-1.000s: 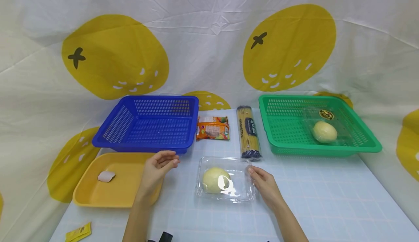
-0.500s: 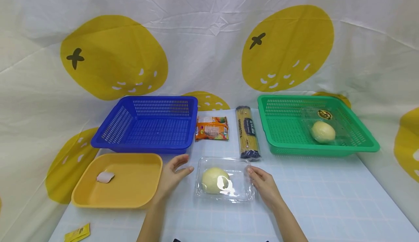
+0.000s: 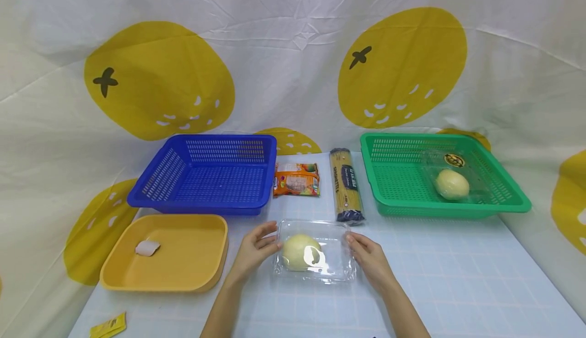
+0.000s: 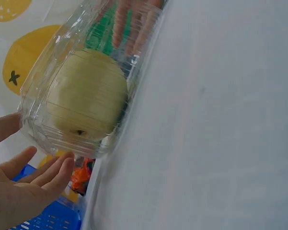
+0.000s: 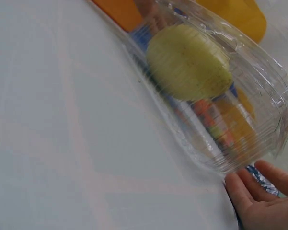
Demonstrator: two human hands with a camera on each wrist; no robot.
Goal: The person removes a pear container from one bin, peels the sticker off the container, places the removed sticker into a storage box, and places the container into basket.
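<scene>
A clear plastic clamshell box [image 3: 336, 251] lies on the table in front of me. Inside, toward its left end, sits a pale yellow-green round fruit [image 3: 298, 252], seen through the lid in both wrist views. My right hand [image 3: 372, 259] pinches the box's right end, thumb on the lid edge and fingers low at the end wall. At the opposite end, my left hand [image 3: 256, 251] has its thumb at the rim. The left fingers [image 4: 52, 175] are spread, fairly straight, with their tips right at the box's end wall.
Behind are a blue basket [image 3: 201, 209], an orange snack packet [image 3: 296, 179], a spaghetti pack [image 3: 345, 185] and a green basket [image 3: 453, 209] holding another boxed fruit [image 3: 452, 184]. An orange-yellow tray [image 3: 183, 264] with a small whitish piece [image 3: 147, 247] stands left, near a yellow sachet [image 3: 108, 326].
My left hand has moved right from over the orange-yellow tray to the box's left end. My right hand and the box have stayed in place.
</scene>
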